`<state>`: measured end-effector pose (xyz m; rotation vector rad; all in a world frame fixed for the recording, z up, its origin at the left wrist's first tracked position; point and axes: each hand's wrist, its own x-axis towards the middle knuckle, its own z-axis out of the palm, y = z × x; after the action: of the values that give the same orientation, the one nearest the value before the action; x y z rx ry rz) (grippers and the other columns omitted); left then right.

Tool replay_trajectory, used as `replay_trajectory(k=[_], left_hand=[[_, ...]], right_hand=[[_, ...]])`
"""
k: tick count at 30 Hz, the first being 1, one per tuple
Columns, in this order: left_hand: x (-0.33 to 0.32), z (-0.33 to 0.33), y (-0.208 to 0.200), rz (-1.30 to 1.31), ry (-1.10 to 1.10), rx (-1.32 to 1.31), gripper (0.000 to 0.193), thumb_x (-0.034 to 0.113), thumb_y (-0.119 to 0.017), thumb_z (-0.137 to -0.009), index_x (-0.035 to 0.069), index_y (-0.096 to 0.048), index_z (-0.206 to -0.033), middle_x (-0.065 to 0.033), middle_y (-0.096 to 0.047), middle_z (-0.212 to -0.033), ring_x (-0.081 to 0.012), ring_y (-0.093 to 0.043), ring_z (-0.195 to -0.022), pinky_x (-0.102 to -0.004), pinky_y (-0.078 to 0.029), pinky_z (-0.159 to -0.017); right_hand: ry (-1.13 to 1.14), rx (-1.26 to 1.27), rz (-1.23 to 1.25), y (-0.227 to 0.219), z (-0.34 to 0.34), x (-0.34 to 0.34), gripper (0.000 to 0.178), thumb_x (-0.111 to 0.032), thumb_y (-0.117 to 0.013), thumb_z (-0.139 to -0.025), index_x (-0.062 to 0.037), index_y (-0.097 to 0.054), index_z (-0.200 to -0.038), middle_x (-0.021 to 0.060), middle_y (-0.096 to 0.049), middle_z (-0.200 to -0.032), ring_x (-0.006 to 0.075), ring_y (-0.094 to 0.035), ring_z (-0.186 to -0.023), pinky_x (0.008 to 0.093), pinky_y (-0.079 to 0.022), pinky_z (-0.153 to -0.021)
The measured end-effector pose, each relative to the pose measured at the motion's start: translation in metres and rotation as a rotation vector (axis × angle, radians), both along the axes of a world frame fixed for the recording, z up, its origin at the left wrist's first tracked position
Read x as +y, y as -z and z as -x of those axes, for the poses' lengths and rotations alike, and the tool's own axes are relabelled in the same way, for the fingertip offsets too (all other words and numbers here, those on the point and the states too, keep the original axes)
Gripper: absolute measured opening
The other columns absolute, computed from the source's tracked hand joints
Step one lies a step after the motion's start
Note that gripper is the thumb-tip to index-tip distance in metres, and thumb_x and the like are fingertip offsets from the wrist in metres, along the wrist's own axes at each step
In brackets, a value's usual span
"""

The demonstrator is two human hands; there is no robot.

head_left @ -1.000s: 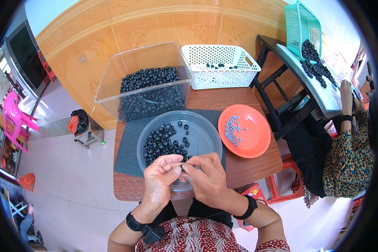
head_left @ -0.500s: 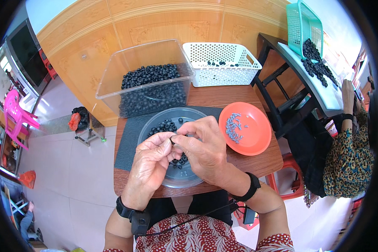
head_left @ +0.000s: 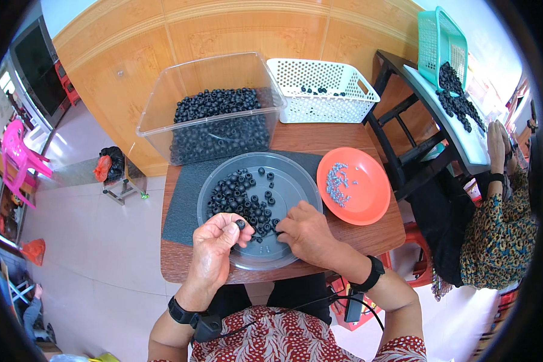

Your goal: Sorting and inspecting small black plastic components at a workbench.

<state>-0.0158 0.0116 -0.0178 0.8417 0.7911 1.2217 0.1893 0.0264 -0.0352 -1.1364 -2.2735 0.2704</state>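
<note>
From where I stand, the left hand (head_left: 214,246) is set in a small pinch, thumb against forefinger, the other fingers curled; the right hand (head_left: 309,234) sits just apart from it, back upward, fingers bent inward, their tips too hidden to read; the left forearm (head_left: 168,339) reaches forward, slanting inward; the right forearm (head_left: 395,291) angles leftward from an outward-bent elbow (head_left: 413,303).
</note>
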Motion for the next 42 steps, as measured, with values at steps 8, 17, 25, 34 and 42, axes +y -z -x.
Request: replay_trajectory(k=[8, 17, 25, 34, 42], left_hand=[[-0.003, 0.001, 0.001, 0.005, -0.014, -0.011, 0.018, 0.016, -0.061, -0.087, -0.001, -0.059, -0.093, -0.0103, -0.064, -0.085, -0.0135, -0.057, -0.072, -0.0251, -0.046, -0.068], [-0.007, -0.002, 0.005, 0.027, 0.008, -0.017, 0.016, 0.013, -0.06, -0.088, -0.001, -0.059, -0.094, -0.0104, -0.064, -0.086, -0.0123, -0.057, -0.071, -0.0241, -0.046, -0.066], [-0.013, -0.012, 0.004, 0.058, 0.06, -0.012, 0.014, 0.01, -0.058, -0.088, 0.0, -0.059, -0.097, -0.0086, -0.065, -0.088, -0.0105, -0.057, -0.072, -0.023, -0.045, -0.067], [-0.017, -0.021, -0.001, 0.079, 0.08, -0.003, 0.018, 0.013, -0.061, -0.087, -0.002, -0.059, -0.095, -0.0113, -0.064, -0.086, -0.0131, -0.057, -0.07, -0.0248, -0.047, -0.065], [-0.02, -0.026, 0.002, 0.08, 0.095, 0.027, 0.016, 0.012, -0.06, -0.087, -0.002, -0.059, -0.096, -0.0088, -0.064, -0.084, -0.0101, -0.056, -0.069, -0.0215, -0.046, -0.064]], right_hand=[[-0.073, -0.313, -0.149, -0.004, 0.015, 0.0, 0.008, -0.008, -0.063, -0.059, -0.0033, -0.059, -0.064, 0.0107, -0.054, -0.071, 0.0271, -0.049, -0.076, 0.0364, -0.038, -0.065], [-0.023, -0.124, -0.144, -0.005, 0.007, -0.005, 0.01, -0.004, -0.062, -0.065, -0.0006, -0.057, -0.074, 0.0119, -0.055, -0.073, 0.0282, -0.05, -0.073, 0.0385, -0.039, -0.063], [0.025, 0.541, 0.363, -0.035, 0.007, -0.015, 0.017, -0.004, -0.067, -0.079, -0.0021, -0.063, -0.095, 0.0058, -0.059, -0.083, 0.0145, -0.057, -0.079, 0.025, -0.046, -0.068], [-0.036, 1.071, 0.785, -0.027, 0.008, -0.022, 0.013, -0.005, -0.064, -0.084, 0.0013, -0.062, -0.095, 0.0048, -0.064, -0.088, 0.0089, -0.059, -0.076, 0.0225, -0.047, -0.068], [-0.016, 1.097, 0.787, -0.02, 0.006, -0.022, 0.011, -0.006, -0.063, -0.084, 0.0008, -0.063, -0.093, 0.0041, -0.064, -0.087, 0.0096, -0.059, -0.078, 0.0226, -0.047, -0.067]])
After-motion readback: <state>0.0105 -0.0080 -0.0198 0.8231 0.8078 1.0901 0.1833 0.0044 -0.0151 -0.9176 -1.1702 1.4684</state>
